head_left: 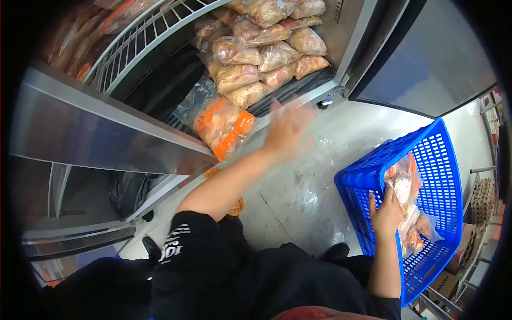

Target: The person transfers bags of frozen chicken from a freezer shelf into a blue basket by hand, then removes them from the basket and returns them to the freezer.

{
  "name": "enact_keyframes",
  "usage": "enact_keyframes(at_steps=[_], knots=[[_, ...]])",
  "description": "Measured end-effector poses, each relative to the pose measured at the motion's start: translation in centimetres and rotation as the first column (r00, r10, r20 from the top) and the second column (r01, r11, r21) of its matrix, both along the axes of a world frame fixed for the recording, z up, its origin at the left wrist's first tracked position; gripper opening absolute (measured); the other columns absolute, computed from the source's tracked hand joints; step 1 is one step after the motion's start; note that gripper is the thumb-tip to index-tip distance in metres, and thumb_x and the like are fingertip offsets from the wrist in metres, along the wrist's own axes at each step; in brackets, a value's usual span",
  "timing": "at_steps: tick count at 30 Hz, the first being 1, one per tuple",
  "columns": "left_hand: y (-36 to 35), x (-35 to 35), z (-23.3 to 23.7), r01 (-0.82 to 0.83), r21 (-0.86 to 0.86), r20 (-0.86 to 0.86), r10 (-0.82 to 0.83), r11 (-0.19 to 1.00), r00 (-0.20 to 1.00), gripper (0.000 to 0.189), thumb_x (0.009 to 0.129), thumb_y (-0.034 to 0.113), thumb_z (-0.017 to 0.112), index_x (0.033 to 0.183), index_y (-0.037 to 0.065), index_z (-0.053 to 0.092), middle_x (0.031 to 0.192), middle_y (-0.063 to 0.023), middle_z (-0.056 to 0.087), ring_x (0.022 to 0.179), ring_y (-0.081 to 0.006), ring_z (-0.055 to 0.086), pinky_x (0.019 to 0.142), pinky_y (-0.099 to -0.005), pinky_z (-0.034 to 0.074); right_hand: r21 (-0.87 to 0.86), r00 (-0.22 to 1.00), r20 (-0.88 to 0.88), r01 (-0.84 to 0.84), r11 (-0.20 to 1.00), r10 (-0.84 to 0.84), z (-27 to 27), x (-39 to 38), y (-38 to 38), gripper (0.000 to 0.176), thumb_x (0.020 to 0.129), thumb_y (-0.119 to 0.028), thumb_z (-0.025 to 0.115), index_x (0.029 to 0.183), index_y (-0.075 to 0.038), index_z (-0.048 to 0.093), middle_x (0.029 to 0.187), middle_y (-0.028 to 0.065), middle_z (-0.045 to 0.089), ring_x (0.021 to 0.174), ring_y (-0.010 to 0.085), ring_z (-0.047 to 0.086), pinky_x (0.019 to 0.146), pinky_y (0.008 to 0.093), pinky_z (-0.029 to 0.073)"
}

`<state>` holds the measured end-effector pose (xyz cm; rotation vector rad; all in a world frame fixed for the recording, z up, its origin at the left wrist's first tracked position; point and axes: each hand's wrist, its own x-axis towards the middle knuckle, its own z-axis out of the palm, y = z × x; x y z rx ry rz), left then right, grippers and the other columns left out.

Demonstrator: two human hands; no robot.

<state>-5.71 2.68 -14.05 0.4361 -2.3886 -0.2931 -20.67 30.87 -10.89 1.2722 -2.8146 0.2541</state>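
My left hand (pixel 288 128) is stretched out over the floor just in front of the freezer's lower shelf, its fingers smeared by motion. Close to it, a clear plastic bag of what looks like raw chicken with orange bands (pixel 223 127) lies at the cabinet's edge. Behind that bag, several clear bags of pale meat (pixel 261 58) are stacked on the shelf. My right hand (pixel 385 214) grips the near rim of a blue plastic basket (pixel 360 178), which looks tilted. More bagged meat (pixel 408 213) lies inside the basket, partly covered by that hand.
A white wire rack (pixel 144 40) with more bags is at upper left. The cabinet's metal frame (pixel 106 117) runs along the left, and a door panel (pixel 432 58) stands at upper right. Egg trays (pixel 481 200) and a cardboard box (pixel 444 282) sit at the right edge.
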Motion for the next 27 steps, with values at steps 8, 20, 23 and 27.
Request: enact_keyframes(at_steps=[8, 20, 23, 27], knots=[[1.9, 9.8, 2.1, -0.077, 0.487, 0.163, -0.003, 0.87, 0.987, 0.043, 0.076, 0.03, 0.06, 0.115, 0.016, 0.049, 0.123, -0.007, 0.046, 0.121, -0.0199, 0.036, 0.101, -0.0491, 0.023, -0.095, 0.969, 0.225, -0.087, 0.992, 0.106, 1.0, -1.2, 0.8, 0.044, 0.08, -0.024, 0.06, 0.113, 0.001, 0.045, 0.098, 0.0255, 0.057, 0.089, 0.0413, 0.055, 0.076, 0.0439, 0.045], [-0.9, 12.7, -6.3, -0.187, 0.926, 0.378, 0.821, -0.329, 0.428, 0.084, 0.072, 0.058, 0.058, 0.132, 0.01, 0.023, 0.134, -0.0123, 0.03, 0.123, -0.0248, 0.029, 0.101, -0.049, 0.019, -0.137, 0.925, 0.35, -0.109, 0.985, 0.151, 0.4, -2.7, 0.1, 0.038, 0.08, -0.023, 0.06, 0.107, 0.001, 0.049, 0.092, 0.025, 0.058, 0.086, 0.0411, 0.056, 0.073, 0.0441, 0.045], [-0.9, 12.1, -4.8, 0.126, 0.902, 0.312, 0.824, -0.413, 0.473, 0.083, 0.068, 0.065, 0.057, 0.13, 0.017, 0.031, 0.133, -0.006, 0.035, 0.124, -0.0232, 0.026, 0.094, -0.0535, 0.023, -0.123, 0.916, 0.373, -0.108, 0.987, 0.147, 0.7, -2.8, -0.1, 0.039, 0.08, -0.022, 0.06, 0.109, 0.001, 0.049, 0.094, 0.0254, 0.058, 0.088, 0.0408, 0.056, 0.075, 0.0428, 0.045], [-2.1, 12.5, -7.0, 0.173, 0.884, 0.319, 0.832, -0.434, 0.455, 0.08, 0.064, 0.07, 0.056, 0.126, 0.021, 0.039, 0.132, -0.0022, 0.037, 0.122, -0.0222, 0.028, 0.087, -0.0506, 0.028, -0.072, 0.904, 0.417, -0.072, 0.995, 0.095, 1.5, -2.2, -0.5, 0.041, 0.081, -0.021, 0.059, 0.111, 0.004, 0.048, 0.098, 0.0272, 0.057, 0.093, 0.0409, 0.056, 0.08, 0.0406, 0.044]])
